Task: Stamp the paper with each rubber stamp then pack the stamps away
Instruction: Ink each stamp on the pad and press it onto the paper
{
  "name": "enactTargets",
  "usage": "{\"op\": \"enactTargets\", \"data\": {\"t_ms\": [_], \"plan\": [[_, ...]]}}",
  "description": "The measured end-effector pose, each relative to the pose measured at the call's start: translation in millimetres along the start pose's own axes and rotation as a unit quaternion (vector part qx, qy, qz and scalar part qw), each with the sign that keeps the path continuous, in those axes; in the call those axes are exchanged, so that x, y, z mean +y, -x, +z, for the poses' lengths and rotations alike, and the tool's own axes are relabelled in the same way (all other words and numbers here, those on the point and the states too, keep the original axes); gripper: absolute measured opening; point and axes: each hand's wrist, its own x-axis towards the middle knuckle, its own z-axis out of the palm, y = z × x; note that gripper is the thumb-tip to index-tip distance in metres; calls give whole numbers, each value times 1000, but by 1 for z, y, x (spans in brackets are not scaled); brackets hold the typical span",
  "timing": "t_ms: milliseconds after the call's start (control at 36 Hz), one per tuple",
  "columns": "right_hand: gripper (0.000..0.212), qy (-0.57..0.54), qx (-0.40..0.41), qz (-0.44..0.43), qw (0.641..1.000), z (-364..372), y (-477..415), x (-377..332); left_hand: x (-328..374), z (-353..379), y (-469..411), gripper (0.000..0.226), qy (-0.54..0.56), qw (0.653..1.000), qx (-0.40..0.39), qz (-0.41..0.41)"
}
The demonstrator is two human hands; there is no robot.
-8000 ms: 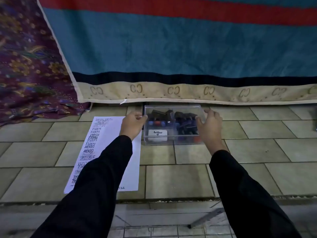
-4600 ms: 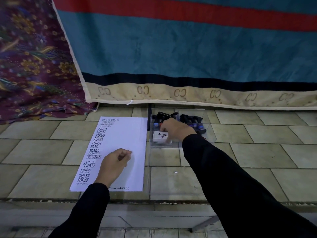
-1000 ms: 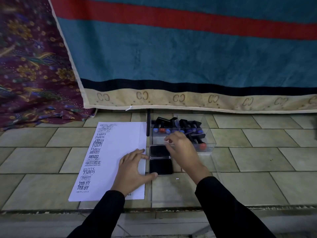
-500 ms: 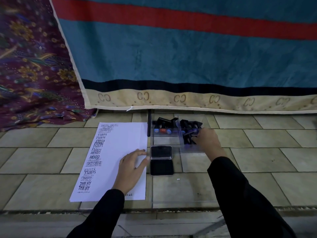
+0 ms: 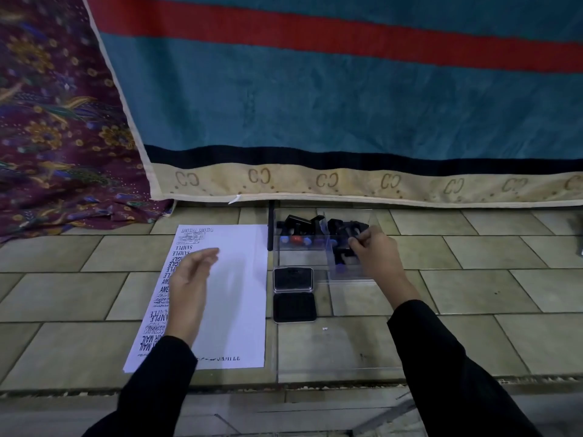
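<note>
**Hand in the stamp box, one sheet waiting**

One white paper [image 5: 233,294] lies flat on the tiled floor [image 5: 473,279]. Its right edge is just beside a clear box [image 5: 299,258] and an open ink pad [image 5: 294,307]. Printed marks run down its left margin and along the bottom, leaving the middle and right bare.

The right hand [image 5: 377,257] reaches into the box's right part, fingers curled, pinching a black stamp [image 5: 348,230]. The left hand [image 5: 189,279] hovers over the paper's left side with fingers loosely extended, holding nothing; it is blurred.

The other stamps [image 5: 296,227] in the box form a dark heap with blue and red knobs, too tangled to count. The ink pad shows two halves, one nearer the box, one nearer the person. A clear lid [image 5: 340,351] lies flat on the tiles in front, its outline faint.

Behind the box hangs one teal blanket [image 5: 315,105] with a red stripe. One purple patterned cloth [image 5: 63,121] fills the left, cut off by the frame.
</note>
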Motion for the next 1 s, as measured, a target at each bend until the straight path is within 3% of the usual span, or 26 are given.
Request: {"op": "enactTargets", "data": {"t_ms": [111,250,333,389,472,528,639,778,1000], "plan": [[21,-62,12,-72,995,-6,15,-15,2,-37,-16,25,-26,998,47,37],[12,-95,-47,-160,981,-11,40,-37,-17,-94,-26,17,-107,989,91,39],[16,-101,-91,-177,975,-8,54,-47,-33,-119,-25,18,-201,976,73,36],[20,-105,-114,-180,971,-2,63,-51,-41,-130,-28,21,-292,954,34,55],[25,-66,-138,-199,968,8,73,-51,-43,-135,-32,52,-441,891,-39,98],[29,-25,-155,-219,963,15,79,-49,-43,-132,-31,62,-482,868,-66,95],[35,-29,-161,-197,967,22,85,-48,-48,-124,-27,57,-512,854,-61,66],[24,-20,-141,-215,966,25,88,-48,-48,-124,-25,58,-520,849,-71,58],[23,-28,-118,-231,965,26,89,-43,-52,-123,-25,54,-558,825,-72,57]]}}
